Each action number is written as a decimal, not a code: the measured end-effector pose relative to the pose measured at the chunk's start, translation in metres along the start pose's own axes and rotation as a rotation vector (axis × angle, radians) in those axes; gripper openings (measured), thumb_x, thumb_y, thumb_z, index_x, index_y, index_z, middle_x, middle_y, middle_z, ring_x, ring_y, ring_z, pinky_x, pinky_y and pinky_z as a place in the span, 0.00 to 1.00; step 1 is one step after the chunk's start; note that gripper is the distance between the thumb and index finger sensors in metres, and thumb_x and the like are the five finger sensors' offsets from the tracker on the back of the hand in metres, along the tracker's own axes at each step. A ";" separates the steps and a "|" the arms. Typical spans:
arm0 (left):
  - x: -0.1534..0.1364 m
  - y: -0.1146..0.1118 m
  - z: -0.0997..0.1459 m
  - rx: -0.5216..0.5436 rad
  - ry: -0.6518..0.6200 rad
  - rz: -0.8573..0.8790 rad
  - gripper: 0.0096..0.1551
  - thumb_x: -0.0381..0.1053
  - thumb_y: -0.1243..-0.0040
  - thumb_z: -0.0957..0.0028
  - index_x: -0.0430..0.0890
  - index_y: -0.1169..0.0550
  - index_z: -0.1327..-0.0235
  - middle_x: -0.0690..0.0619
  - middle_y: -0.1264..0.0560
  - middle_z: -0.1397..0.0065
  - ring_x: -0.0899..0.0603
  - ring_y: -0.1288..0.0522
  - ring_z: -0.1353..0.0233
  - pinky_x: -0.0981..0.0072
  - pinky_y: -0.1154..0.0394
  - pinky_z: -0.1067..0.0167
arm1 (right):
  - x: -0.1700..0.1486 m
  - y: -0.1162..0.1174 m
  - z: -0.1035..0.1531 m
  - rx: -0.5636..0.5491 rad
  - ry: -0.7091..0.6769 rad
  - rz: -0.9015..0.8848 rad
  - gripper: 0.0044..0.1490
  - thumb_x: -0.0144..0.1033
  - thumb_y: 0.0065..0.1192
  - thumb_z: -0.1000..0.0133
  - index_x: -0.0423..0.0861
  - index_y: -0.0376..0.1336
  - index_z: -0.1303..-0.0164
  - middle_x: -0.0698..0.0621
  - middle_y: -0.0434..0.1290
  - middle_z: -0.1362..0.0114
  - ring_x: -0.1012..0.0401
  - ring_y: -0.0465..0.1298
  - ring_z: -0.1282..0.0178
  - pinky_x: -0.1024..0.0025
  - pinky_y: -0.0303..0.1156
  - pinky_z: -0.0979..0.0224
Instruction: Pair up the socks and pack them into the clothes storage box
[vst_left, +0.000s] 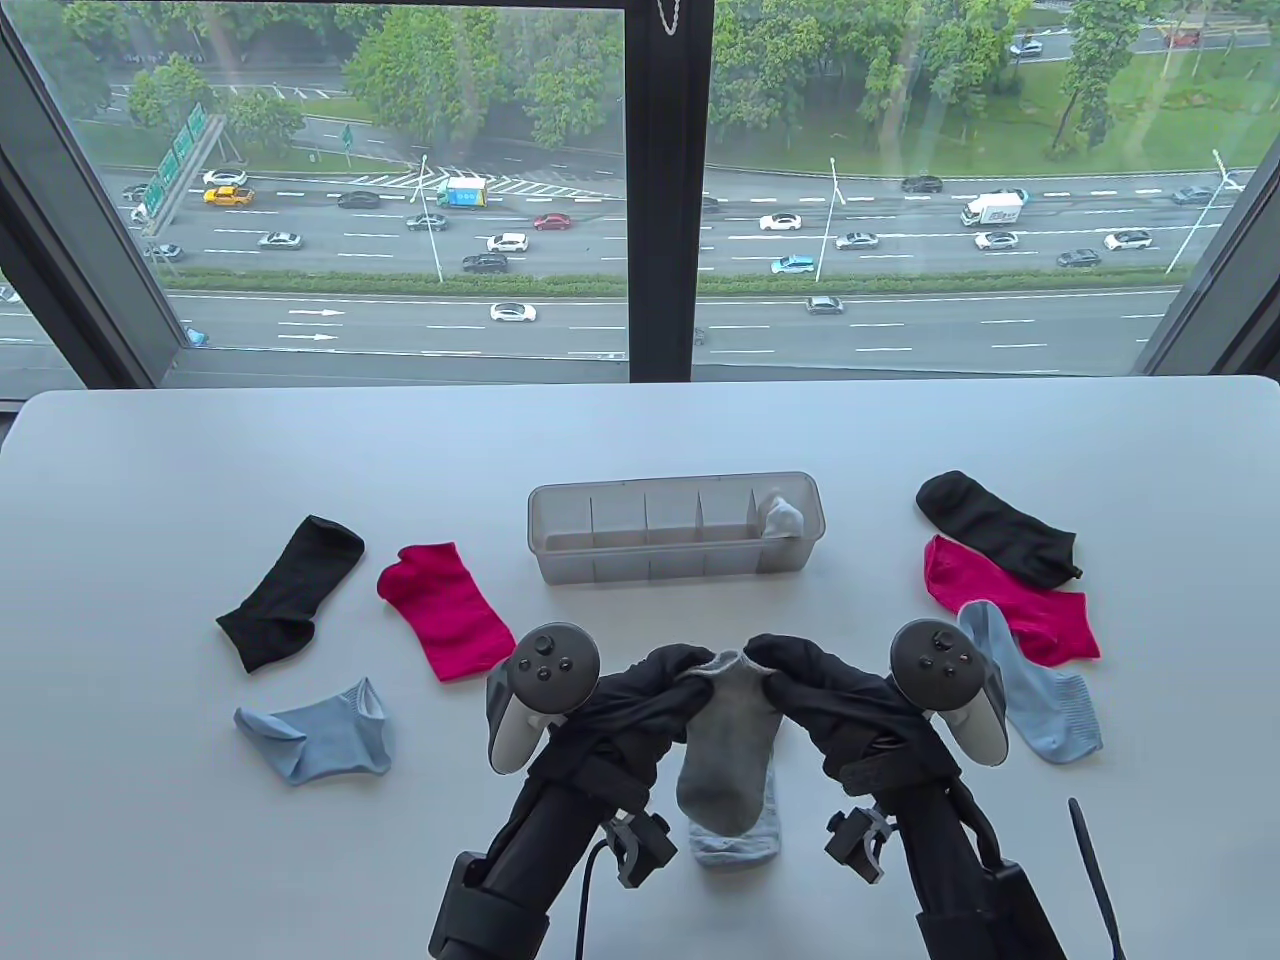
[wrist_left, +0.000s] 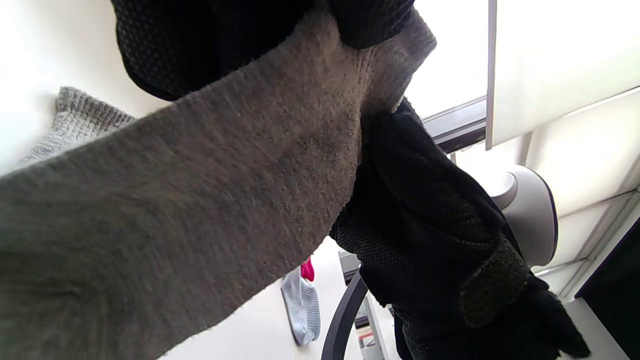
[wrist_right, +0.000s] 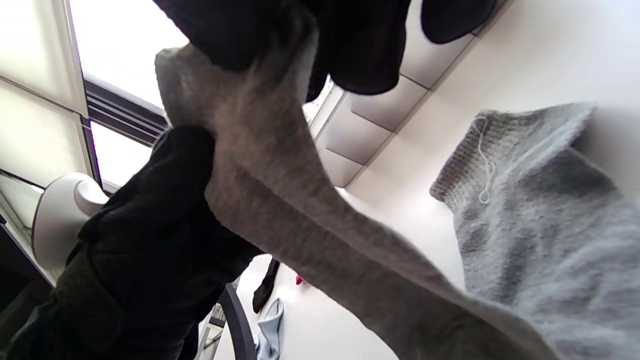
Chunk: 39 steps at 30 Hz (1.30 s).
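Note:
At the front centre, my left hand (vst_left: 690, 682) and right hand (vst_left: 775, 682) each pinch one side of the cuff of a grey sock (vst_left: 730, 745), which hangs down between them. A second grey sock (vst_left: 735, 848) lies flat on the table, partly hidden under the first. The left wrist view is filled by the held grey sock (wrist_left: 200, 190). In the right wrist view the lying sock (wrist_right: 540, 240) sits below it. The clear divided storage box (vst_left: 560, 572) stands behind the hands, with a rolled pale sock (vst_left: 783, 515) in its rightmost compartment.
On the left lie a black sock (vst_left: 290, 592), a magenta sock (vst_left: 447, 610) and a light blue sock (vst_left: 320, 735). Overlapping on the right are a black sock (vst_left: 995, 527), a magenta sock (vst_left: 1000, 590) and a light blue sock (vst_left: 1040, 700). A window stands beyond the table's far edge.

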<state>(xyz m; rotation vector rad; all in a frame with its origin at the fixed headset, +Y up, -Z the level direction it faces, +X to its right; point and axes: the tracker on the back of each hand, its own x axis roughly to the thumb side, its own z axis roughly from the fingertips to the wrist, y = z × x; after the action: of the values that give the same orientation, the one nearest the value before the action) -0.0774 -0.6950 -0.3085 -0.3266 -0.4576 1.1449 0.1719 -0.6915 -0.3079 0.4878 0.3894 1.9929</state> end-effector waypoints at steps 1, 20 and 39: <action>0.000 -0.003 -0.002 0.005 0.019 -0.007 0.21 0.43 0.47 0.35 0.36 0.27 0.34 0.42 0.14 0.45 0.40 0.11 0.49 0.45 0.17 0.46 | 0.001 0.001 -0.001 0.052 0.014 0.004 0.43 0.43 0.60 0.35 0.42 0.48 0.14 0.35 0.59 0.15 0.35 0.59 0.18 0.32 0.55 0.21; -0.058 -0.038 -0.044 -0.125 0.488 -0.424 0.24 0.46 0.45 0.36 0.35 0.28 0.32 0.43 0.15 0.45 0.43 0.12 0.54 0.47 0.18 0.49 | -0.055 0.050 -0.065 -0.030 0.656 0.657 0.27 0.42 0.63 0.37 0.54 0.60 0.28 0.52 0.73 0.41 0.60 0.74 0.46 0.54 0.71 0.31; -0.029 0.015 -0.019 0.038 0.161 -0.137 0.24 0.44 0.51 0.35 0.42 0.30 0.26 0.40 0.19 0.36 0.35 0.17 0.37 0.37 0.27 0.34 | -0.016 0.004 -0.007 -0.252 0.054 0.311 0.25 0.40 0.65 0.41 0.54 0.63 0.33 0.52 0.76 0.37 0.57 0.78 0.39 0.45 0.68 0.23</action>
<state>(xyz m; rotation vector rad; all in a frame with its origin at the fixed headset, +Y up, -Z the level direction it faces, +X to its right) -0.0896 -0.7162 -0.3369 -0.3465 -0.3115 0.9846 0.1721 -0.7077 -0.3155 0.3511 0.0942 2.3209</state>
